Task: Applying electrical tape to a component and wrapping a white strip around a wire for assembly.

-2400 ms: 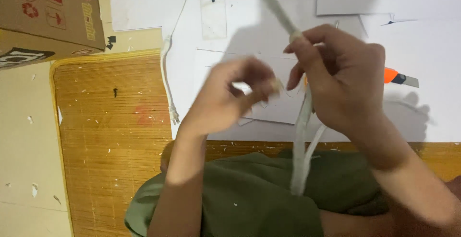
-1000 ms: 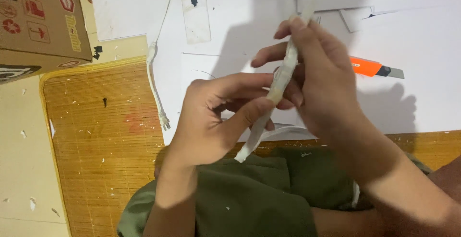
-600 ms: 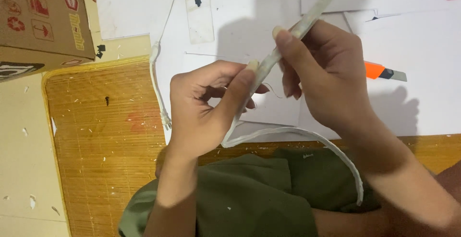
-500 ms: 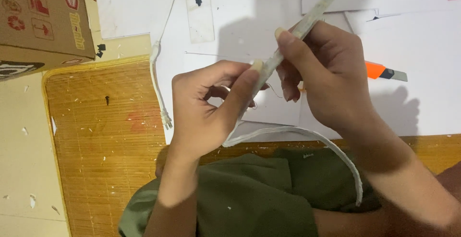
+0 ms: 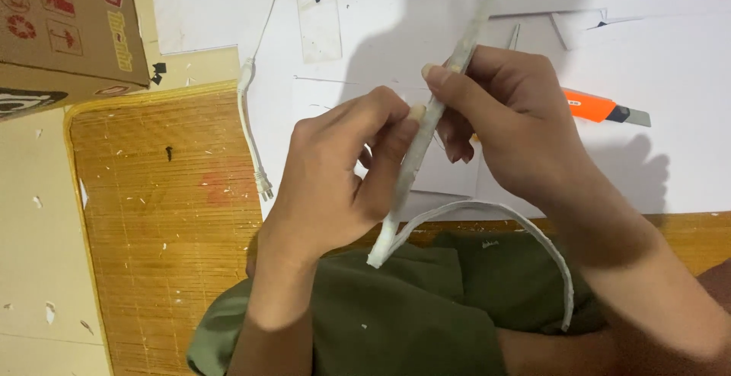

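Observation:
My left hand (image 5: 339, 170) and my right hand (image 5: 506, 121) both pinch a long, thin white strip (image 5: 438, 102) that runs diagonally from the top of the view down to my lap. A thinner white layer (image 5: 525, 231) has come away from its lower end and curls in an arc to the right over my olive green clothing (image 5: 403, 315). My left thumb and fingers press the strip's middle; my right fingers grip it a little higher.
White sheets (image 5: 670, 155) cover the floor ahead, with an orange utility knife (image 5: 598, 107) on them to the right. A white cord with a plug (image 5: 251, 117) lies left of centre. A woven bamboo mat (image 5: 167, 208) and a cardboard box (image 5: 68, 25) sit to the left.
The strip was held more upright and bunched in both hands; now it lies diagonal, and a thin layer has peeled off its lower end into a long curl on the right.

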